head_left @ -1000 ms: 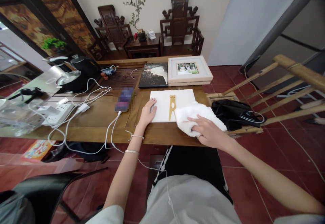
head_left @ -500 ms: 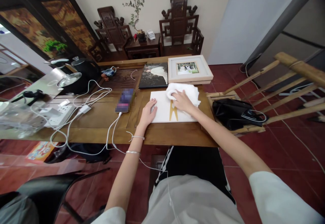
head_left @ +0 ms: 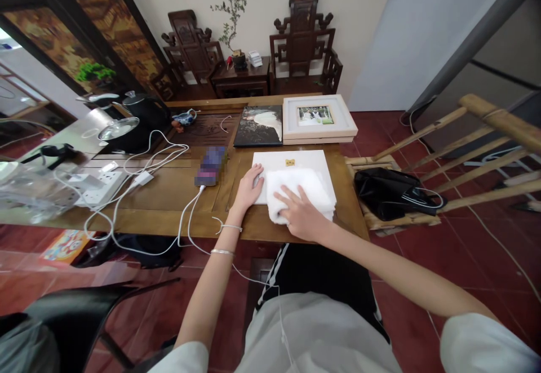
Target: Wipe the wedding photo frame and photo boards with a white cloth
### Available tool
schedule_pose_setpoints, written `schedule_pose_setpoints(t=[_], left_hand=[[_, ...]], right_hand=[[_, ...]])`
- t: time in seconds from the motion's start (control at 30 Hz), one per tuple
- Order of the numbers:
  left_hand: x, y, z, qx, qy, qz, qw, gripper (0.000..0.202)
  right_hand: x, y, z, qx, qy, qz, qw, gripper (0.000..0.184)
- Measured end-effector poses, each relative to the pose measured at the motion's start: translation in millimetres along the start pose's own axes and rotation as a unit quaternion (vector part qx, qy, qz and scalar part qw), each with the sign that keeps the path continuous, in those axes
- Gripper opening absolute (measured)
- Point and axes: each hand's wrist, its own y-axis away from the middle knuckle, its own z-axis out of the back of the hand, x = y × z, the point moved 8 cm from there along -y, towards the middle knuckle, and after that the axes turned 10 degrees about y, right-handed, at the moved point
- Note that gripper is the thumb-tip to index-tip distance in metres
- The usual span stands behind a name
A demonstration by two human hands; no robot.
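Note:
A flat white panel (head_left: 306, 156) lies on the wooden table with a small gold-coloured piece (head_left: 289, 163) showing near its far edge. My left hand (head_left: 249, 187) rests at the panel's left edge, its fingers stretched out along it. My right hand (head_left: 302, 215) presses a folded white towel (head_left: 319, 190) onto the near part of the panel, fingers spread over the top and the thumb side at the towel's rolled left edge. The towel covers the lower gold part and overhangs the panel's near edge.
Behind the panel lie a dark photo panel (head_left: 253, 125) and a pale framed photo (head_left: 321, 111). To the left are a phone (head_left: 210, 165), tangled white cables (head_left: 158, 156), a power strip (head_left: 101, 187) and a kettle (head_left: 146, 108). A bamboo chair (head_left: 422, 164) holds a black bag (head_left: 384, 192).
My right hand has drawn the towel toward me, from the panel's far right to its near edge. The gold piece's far end is now uncovered. My left hand has stayed at the left edge.

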Motion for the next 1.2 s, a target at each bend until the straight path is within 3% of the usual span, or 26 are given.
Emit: schedule_pose_setpoints(t=[0.17, 0.5, 0.63, 0.77, 0.87, 1.0, 1.1, 1.2], left_hand=[[-1, 0, 0.4, 0.002, -0.003, -0.006, 1.000, 0.037], [3, -1, -0.9, -0.003, -0.003, -0.001, 1.000, 0.034], [3, -1, -1.1, -0.001, 0.002, 0.005, 1.000, 0.034], [0, 1, 3.8, -0.022, 0.036, 0.033, 0.999, 0.043], [-8, 3, 11.1, -0.051, 0.081, 0.015, 0.995, 0.055], [-15, 5, 17.5, -0.074, 0.105, -0.015, 0.992, 0.062], [-13, 4, 17.0, -0.079, 0.108, -0.005, 0.991, 0.065], [-9, 4, 12.9, -0.072, 0.087, 0.026, 0.993, 0.067]], right_hand=[[8, 7, 6, 0.001, -0.039, 0.025, 0.999, 0.037], [-78, -74, -7, -0.015, 0.001, -0.042, 0.999, 0.048], [-96, -98, -6, -0.024, 0.014, -0.088, 0.996, 0.047], [-75, -103, -8, -0.018, 0.031, -0.103, 0.994, 0.045], [-36, -94, -11, -0.001, 0.049, -0.027, 0.998, 0.042], [10, -60, -10, -0.005, 0.049, 0.084, 0.995, 0.036], [22, -31, -5, -0.007, 0.030, 0.125, 0.992, 0.033], [14, -12, 2, -0.002, 0.002, 0.114, 0.993, 0.033]])
